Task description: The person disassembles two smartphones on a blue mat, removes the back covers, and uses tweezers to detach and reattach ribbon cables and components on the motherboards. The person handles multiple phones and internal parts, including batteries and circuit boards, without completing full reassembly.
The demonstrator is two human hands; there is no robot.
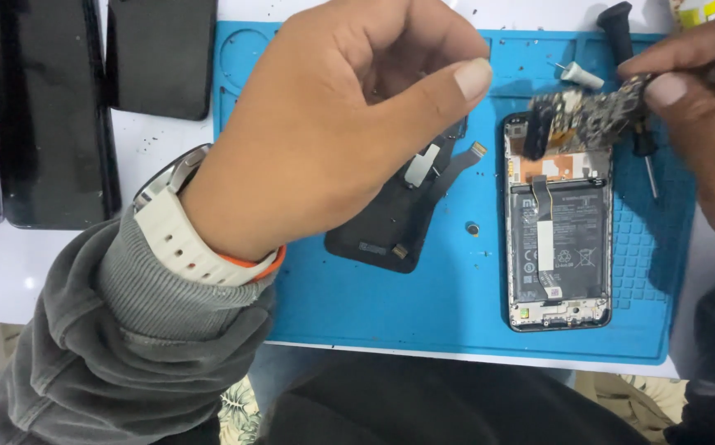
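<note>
Closest to the lens, the left hand point(333, 124) hangs above the blue work mat point(357, 305), fingers curled loosely with the thumb out straight; it grips nothing that I can see, though its palm side is turned away. Across from it, the right hand point(695, 107) pinches a small circuit board point(596, 111) by one end, holding it just over the top of the opened phone point(557, 239), which lies flat on the mat with its battery point(557, 251) bare. That board looks light, thin and stiff, and probably fragile: best taken by its edges, as here, rather than across the components. Whether a flex cable ties it to the phone I cannot tell. Left of the phone lies a dark back panel point(390, 222) with ribbon strips, partly hidden under the left hand. A black-handled screwdriver point(633, 82) lies behind the board, its middle covered, beside a small white cap point(580, 76). Dark slabs point(53, 115) sit at the upper left, cut off by the frame. Only part of the right hand shows.
</note>
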